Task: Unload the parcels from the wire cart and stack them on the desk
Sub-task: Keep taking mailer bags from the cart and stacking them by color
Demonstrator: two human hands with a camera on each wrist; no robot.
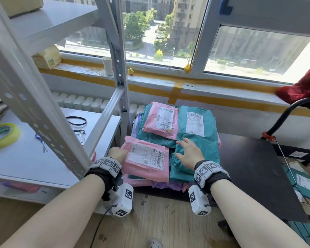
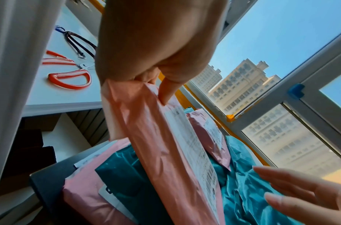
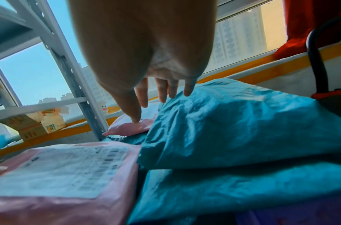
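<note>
A pile of pink and teal mailer parcels sits on a black cart platform (image 1: 254, 169) under the window. My left hand (image 1: 117, 154) pinches the left edge of the near pink parcel (image 1: 147, 161), thumb on top (image 2: 165, 92), and the parcel (image 2: 165, 152) hangs tilted above the pile. My right hand (image 1: 189, 152) hovers with fingers spread over a large teal parcel (image 1: 199, 138); its fingertips (image 3: 162, 97) are at the teal plastic (image 3: 233, 121). A second pink parcel (image 1: 161, 122) lies farther back. The wire cart is not recognisable in these views.
A grey metal shelving unit (image 1: 36, 108) stands at left; its white surface (image 1: 25, 158) carries a tape roll (image 1: 3, 134), scissors (image 2: 69, 79) and black bands. The cart's black handle (image 1: 284, 115) rises at right. More teal parcels (image 1: 306, 183) lie on the floor at right.
</note>
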